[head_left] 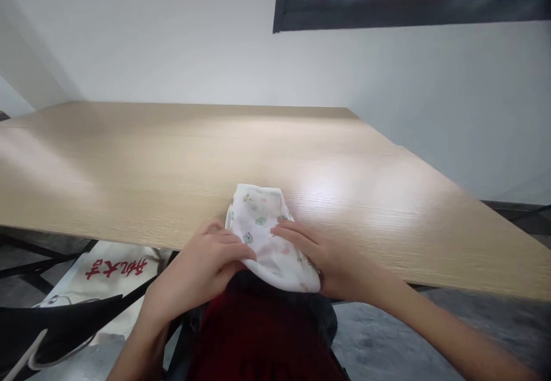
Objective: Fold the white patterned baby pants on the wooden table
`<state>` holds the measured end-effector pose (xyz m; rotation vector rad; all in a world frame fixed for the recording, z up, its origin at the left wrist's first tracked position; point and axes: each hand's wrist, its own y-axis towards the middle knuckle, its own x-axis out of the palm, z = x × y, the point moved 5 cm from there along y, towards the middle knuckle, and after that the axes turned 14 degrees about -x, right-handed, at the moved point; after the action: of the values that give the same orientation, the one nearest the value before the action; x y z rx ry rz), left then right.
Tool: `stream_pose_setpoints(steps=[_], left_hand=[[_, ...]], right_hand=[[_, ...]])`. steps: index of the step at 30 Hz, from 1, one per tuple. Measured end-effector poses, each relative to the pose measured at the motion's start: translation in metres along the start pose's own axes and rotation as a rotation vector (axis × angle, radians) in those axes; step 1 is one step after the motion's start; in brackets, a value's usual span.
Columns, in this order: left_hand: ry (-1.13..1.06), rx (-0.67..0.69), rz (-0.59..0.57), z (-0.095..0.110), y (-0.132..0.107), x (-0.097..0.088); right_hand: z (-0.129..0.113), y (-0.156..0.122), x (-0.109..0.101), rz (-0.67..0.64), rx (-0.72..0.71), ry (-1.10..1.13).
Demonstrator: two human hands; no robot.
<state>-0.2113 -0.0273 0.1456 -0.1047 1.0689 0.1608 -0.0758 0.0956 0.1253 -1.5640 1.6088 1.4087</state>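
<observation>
A white cloth item (269, 234) with small printed animals lies partly on the table's front edge, and its near end hangs over toward my lap. Its exact kind is not clear; it looks like soft, layered fabric. My left hand (215, 255) grips the lower left side, thumb on top and fingers curled at the edge. On the right side, my right hand (312, 252) holds the cloth with its fingers bent over the top, the thumb out of sight.
The pale wooden table (172, 163) stretches to a grey wall (172, 42) with a dark-framed window (387, 11). Below the left edge are a white bag with red characters (116, 269) and a black bag (55, 335). My red clothing (262, 335) is close to the table edge.
</observation>
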Motion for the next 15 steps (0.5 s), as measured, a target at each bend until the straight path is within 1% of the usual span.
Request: stream_pose_setpoints(steps=[1, 2, 3, 5, 7, 9, 10, 11, 12, 14, 15], left_hand=[[-0.048, 0.018, 0.021, -0.001, 0.003, -0.004], [-0.101, 0.004, 0.067, -0.005, 0.007, -0.008], [-0.156, -0.037, 0.129, -0.011, 0.013, -0.011], [-0.239, -0.166, 0.261, -0.025, 0.027, -0.016], [-0.226, -0.292, 0.351, -0.033, 0.043, -0.016], [-0.114, -0.405, 0.413, -0.034, 0.059, -0.013], [-0.03, -0.457, 0.444, -0.031, 0.065, -0.01], [0.067, -0.487, 0.483, -0.026, 0.07, -0.006], [0.168, -0.488, 0.523, -0.02, 0.074, -0.002], [0.341, -0.411, 0.563, -0.006, 0.079, 0.01], [0.394, -0.369, 0.546, -0.001, 0.08, 0.017]], right_hand=[[0.001, 0.001, -0.003, 0.035, 0.048, 0.053], [0.004, 0.004, -0.006, 0.073, 0.107, 0.107], [0.01, 0.007, -0.009, 0.114, 0.175, 0.158], [0.026, 0.016, -0.016, 0.213, 0.32, 0.243], [0.044, 0.024, -0.018, 0.305, 0.451, 0.318], [0.058, 0.03, -0.015, 0.349, 0.533, 0.33], [0.061, 0.032, -0.013, 0.357, 0.536, 0.275], [0.061, 0.035, -0.012, 0.36, 0.512, 0.174], [0.058, 0.038, -0.011, 0.355, 0.465, 0.035], [0.048, 0.043, -0.008, 0.311, 0.342, -0.264], [0.043, 0.044, -0.006, 0.268, 0.297, -0.379]])
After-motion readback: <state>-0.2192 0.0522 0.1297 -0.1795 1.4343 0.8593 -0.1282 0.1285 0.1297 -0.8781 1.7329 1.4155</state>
